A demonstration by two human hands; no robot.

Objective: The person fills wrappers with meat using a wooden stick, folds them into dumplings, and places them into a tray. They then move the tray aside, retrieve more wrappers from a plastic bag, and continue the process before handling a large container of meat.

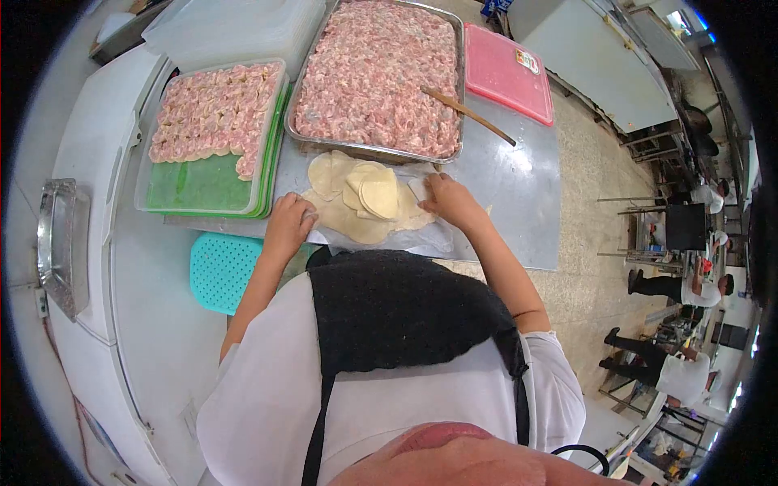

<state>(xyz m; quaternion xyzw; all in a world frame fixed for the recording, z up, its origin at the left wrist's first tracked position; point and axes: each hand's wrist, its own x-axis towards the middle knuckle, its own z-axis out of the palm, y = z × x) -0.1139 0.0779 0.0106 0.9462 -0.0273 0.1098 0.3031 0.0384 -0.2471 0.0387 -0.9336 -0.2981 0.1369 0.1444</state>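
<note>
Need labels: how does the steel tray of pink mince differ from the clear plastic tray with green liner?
The steel tray is full of loose pink mince, a wooden stick lying in it; the green-lined clear plastic tray holds shaped dumplings, its near end bare. Both are rectangular.

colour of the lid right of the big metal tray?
The lid is pinkish red; head view.

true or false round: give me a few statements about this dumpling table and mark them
1. A wooden stick lies across the metal tray of filling. True.
2. The plastic container is full of dumplings. False: its near part shows bare green liner.
3. The left hand and right hand both rest at the wrapper pile. True.
4. The red lid lies left of the metal tray. False: it lies to its right.
</note>
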